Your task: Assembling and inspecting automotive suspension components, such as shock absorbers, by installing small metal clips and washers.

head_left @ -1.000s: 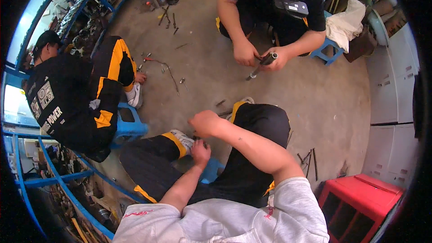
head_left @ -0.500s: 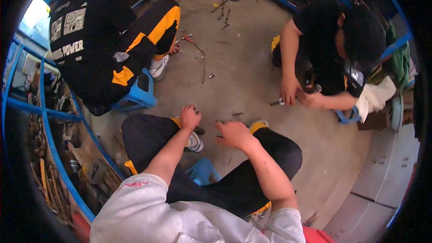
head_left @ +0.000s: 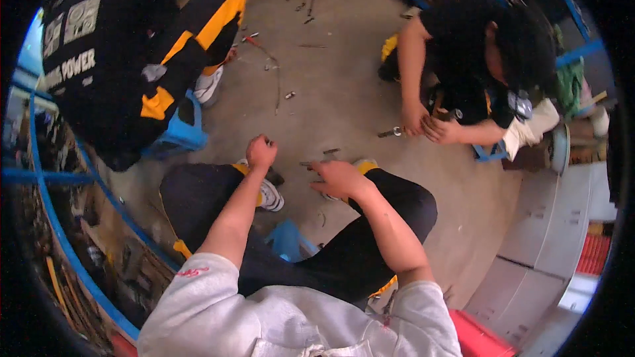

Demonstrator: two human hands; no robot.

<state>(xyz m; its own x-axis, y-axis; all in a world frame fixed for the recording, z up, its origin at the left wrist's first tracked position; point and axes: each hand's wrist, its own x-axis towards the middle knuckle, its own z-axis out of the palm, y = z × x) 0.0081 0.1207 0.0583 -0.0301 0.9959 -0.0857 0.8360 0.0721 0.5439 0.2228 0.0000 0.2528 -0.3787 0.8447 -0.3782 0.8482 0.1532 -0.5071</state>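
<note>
My left hand (head_left: 260,153) is closed above the floor in front of my left shoe. A bit of something dark (head_left: 268,141) shows at its fingers, too small to name. Just beyond that shoe lies a dark block-like piece (head_left: 275,176), partly hidden by my wrist. My right hand (head_left: 338,179) reaches in near my right shoe, palm down, with thumb and forefinger apart. Beside its forefinger is a small grey rod-like piece (head_left: 305,164), apparently on the floor. A short dark metal piece (head_left: 331,151) lies slightly farther off.
A blue stool (head_left: 286,241) stands between my legs. One person sits on a blue stool (head_left: 185,129) at far left; another at right holds a metal part (head_left: 395,131). Small parts and a red-ended cable (head_left: 251,40) lie ahead. Blue-framed racks (head_left: 63,218) and grey cabinets (head_left: 549,211) border the floor.
The view has shifted, moving most of the scene up and left. My right hand has moved slightly right against the floor, uncovering more of the grey piece. My left hand stays closed.
</note>
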